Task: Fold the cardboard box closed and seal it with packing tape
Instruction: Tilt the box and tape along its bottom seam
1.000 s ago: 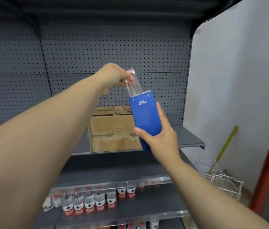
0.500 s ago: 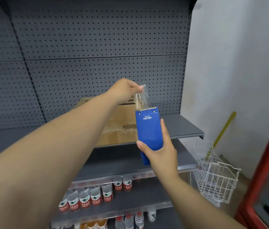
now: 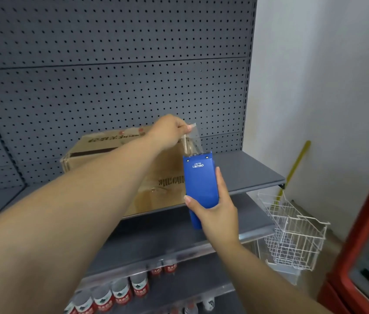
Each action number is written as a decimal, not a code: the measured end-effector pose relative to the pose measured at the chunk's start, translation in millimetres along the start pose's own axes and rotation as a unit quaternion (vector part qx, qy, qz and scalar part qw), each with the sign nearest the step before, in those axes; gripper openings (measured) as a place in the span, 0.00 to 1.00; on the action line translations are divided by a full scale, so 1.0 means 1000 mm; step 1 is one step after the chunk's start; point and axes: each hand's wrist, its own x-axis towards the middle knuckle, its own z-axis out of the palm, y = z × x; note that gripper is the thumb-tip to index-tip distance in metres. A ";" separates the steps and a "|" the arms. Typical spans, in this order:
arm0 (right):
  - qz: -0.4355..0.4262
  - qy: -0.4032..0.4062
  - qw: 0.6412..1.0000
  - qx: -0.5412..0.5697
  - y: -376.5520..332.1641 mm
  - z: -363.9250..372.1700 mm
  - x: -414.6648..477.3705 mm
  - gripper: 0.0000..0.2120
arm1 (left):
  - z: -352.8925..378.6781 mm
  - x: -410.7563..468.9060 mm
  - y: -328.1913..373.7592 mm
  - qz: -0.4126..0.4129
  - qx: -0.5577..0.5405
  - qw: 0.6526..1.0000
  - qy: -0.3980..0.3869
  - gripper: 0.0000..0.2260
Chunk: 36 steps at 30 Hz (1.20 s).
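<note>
While my right hand (image 3: 215, 211) grips the blue tape dispenser (image 3: 199, 182) upright, my left hand (image 3: 170, 130) pinches the clear packing tape strip (image 3: 192, 139) rising from its toothed top edge. Cardboard box (image 3: 102, 150): sits on grey shelf (image 3: 247, 173), just behind both hands.

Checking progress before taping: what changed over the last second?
Both hands came nearer the cardboard box: the left hand, earlier above it, is now level with its top. Unchanged: left hand pinches the tape end, right hand grips the blue dispenser, box on the shelf.

Box (image 3: 120, 168) on shelf (image 3: 247, 173), dispenser (image 3: 200, 184) in front, basket (image 3: 292, 234) right
</note>
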 end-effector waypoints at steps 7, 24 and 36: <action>0.014 -0.001 1.000 -0.014 0.021 0.010 0.018 0.45 | 0.022 0.032 -0.026 -0.003 0.024 0.999 -0.021 0.13; 0.033 -0.008 0.999 -0.017 0.037 0.012 0.032 0.45 | 0.051 0.050 -0.035 -0.046 0.173 0.983 0.043 0.16; 0.038 -0.009 0.999 -0.012 0.037 0.013 0.031 0.45 | 0.056 0.035 -0.035 0.137 0.142 0.972 0.128 0.12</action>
